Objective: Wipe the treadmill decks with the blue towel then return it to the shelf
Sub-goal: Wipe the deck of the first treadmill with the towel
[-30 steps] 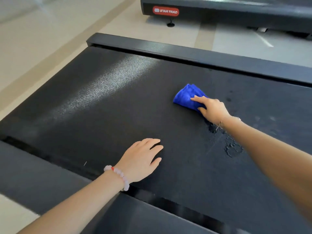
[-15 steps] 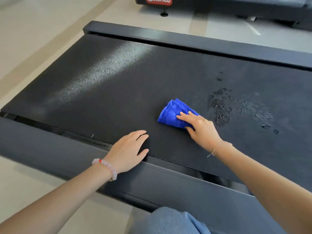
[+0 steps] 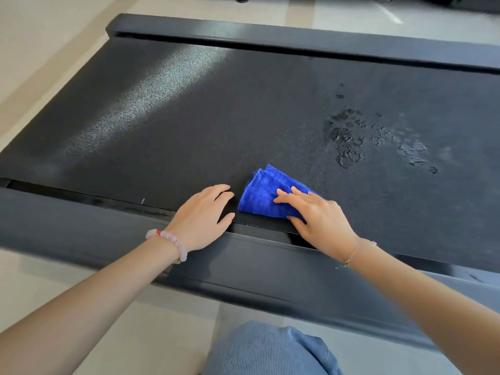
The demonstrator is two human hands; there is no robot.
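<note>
The folded blue towel (image 3: pixel 262 193) lies on the black treadmill deck (image 3: pixel 216 125) close to its near edge. My right hand (image 3: pixel 319 220) presses flat on the towel, fingers straight and spread over its right half. My left hand (image 3: pixel 203 215) rests open on the deck's near edge just left of the towel, fingertips on the belt, palm over the side rail. Wet blotches (image 3: pixel 349 142) mark the belt to the upper right of the towel. No shelf is in view.
A dark grey side rail (image 3: pixel 81 228) runs along the near edge and another rail (image 3: pixel 270 33) along the far edge. Beige floor (image 3: pixel 40 50) lies to the left. My knee in blue trousers (image 3: pixel 270 350) shows at the bottom. Another machine's base sits at the top edge.
My right hand has drawn the towel from the middle of the belt back to its near edge, beside my left hand. The wet blotches are now uncovered. My left hand stayed put.
</note>
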